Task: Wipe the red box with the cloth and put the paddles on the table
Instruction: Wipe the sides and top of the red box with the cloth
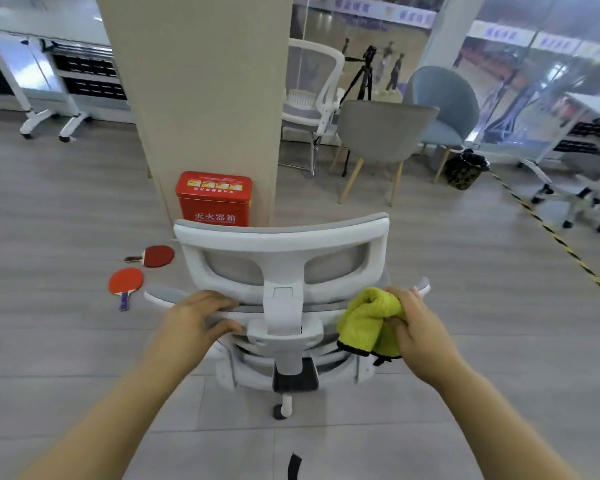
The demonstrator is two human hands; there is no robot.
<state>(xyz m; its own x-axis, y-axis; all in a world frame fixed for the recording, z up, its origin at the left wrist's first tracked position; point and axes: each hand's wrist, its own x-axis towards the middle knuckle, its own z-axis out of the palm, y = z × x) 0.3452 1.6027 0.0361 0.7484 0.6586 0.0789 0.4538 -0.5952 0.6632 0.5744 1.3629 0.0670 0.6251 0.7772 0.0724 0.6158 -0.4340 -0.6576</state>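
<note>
The red box point(212, 199) stands on the floor against a beige pillar, its lower part hidden behind a white office chair point(281, 247). Two red paddles lie on the floor left of the chair: one point(155, 256) nearer the box, one point(125, 283) closer to me. My left hand point(201, 315) grips the top edge of the chair's backrest. My right hand point(411, 323) holds a bunched yellow-green cloth point(369, 322) at the right side of the backrest.
The pillar point(201, 81) rises behind the box. Grey and blue chairs point(385, 133), a tripod point(361, 76) and a dark bin point(465, 169) stand at the back right. White tables on wheels point(49, 64) are at the back left and far right.
</note>
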